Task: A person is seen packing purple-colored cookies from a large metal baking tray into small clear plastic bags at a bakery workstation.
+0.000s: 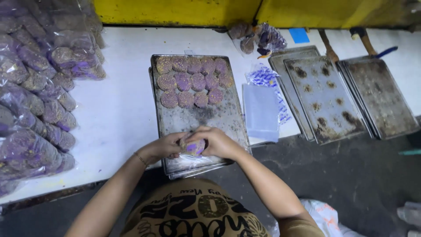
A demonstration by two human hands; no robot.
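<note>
Both hands, left hand point(165, 147) and right hand point(219, 142), closed around a purple crumb-coated cookie stack point(193, 146) in clear wrap, over the near end of the baking tray point(201, 120). Likely risk: squeezing too hard, crumbling cookies or tearing wrap; tray overhanging worktop point(118, 114) edge, could tip.

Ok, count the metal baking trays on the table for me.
4 clearly visible: one tray with purple cookies in front of both hands, and three dirty ones overlapping at right. More may be stacked beneath the cookie tray.
</note>
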